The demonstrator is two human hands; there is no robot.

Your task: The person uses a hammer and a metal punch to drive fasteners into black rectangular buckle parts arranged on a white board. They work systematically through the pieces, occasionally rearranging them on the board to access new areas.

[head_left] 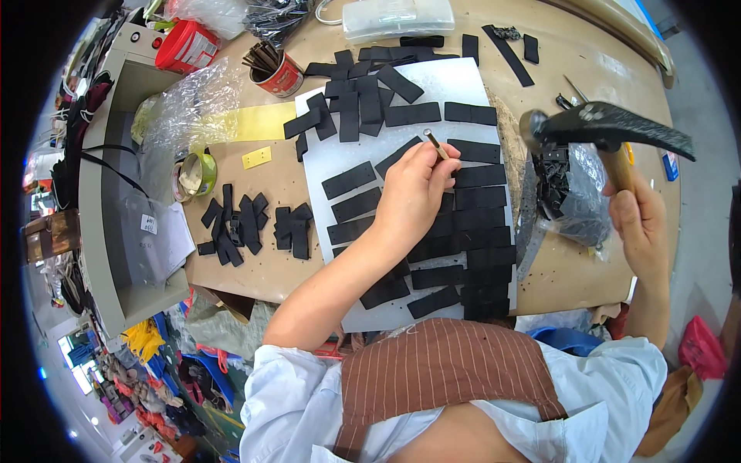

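My left hand (413,189) is closed round a slim metal punch (437,143), held over the black strips with its top end pointing up. In my right hand (642,224) is a hammer (602,127), gripped by its wooden handle; its dark head is raised to the right of the punch, apart from it. Beneath my left hand, flat black strips (349,180) lie in rough columns on a white board (455,85). The punch's lower tip is hidden by my fingers. More black strips (349,116) are heaped at the board's far left corner.
On the left are small piles of black strips (248,224), a tape roll (207,174) and a yellow sheet (270,122). A red can of dark rods (284,77) and a red tub (185,46) stand behind. Right of the board sits a plastic bag with black pieces (553,181).
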